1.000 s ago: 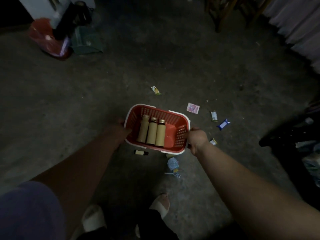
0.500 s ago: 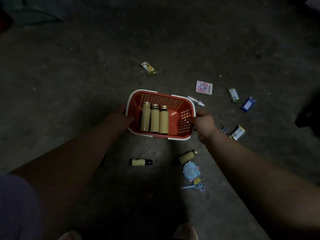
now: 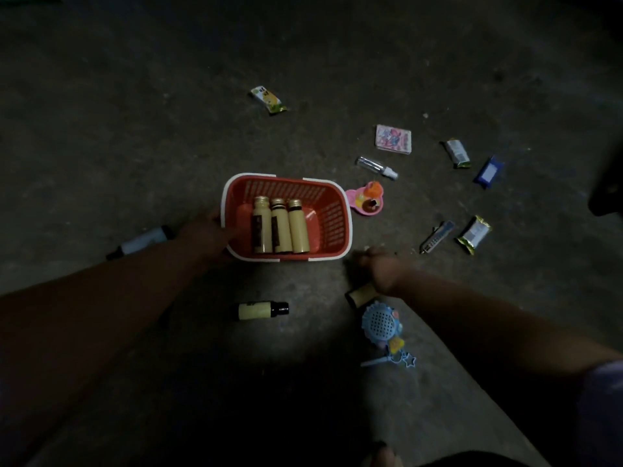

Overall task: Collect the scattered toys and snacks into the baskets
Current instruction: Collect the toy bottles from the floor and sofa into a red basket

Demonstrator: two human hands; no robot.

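Note:
A red basket with a white rim (image 3: 286, 178) sits on the dark floor and holds three tan bottles (image 3: 279, 227) lying side by side. My left hand (image 3: 205, 237) grips the basket's left rim. My right hand (image 3: 381, 269) is off the basket, low by its near right corner, fingers curled. Its wrist covers one end of a tan bottle (image 3: 361, 294) on the floor; whether it touches the bottle is unclear. Another tan bottle with a dark cap (image 3: 261, 310) lies in front of the basket.
Scattered around: a blue round toy (image 3: 379, 323) with a star wand (image 3: 401, 358), a pink toy (image 3: 367, 198), a clear spray bottle (image 3: 377, 166), a pink card box (image 3: 393, 139), several snack packets (image 3: 473, 234), and a marker (image 3: 141, 242) on the left.
My right hand let go of the basket's right rim and dropped toward the tan bottle near it. The view tilted down, closer to the floor. The left hand kept its hold.

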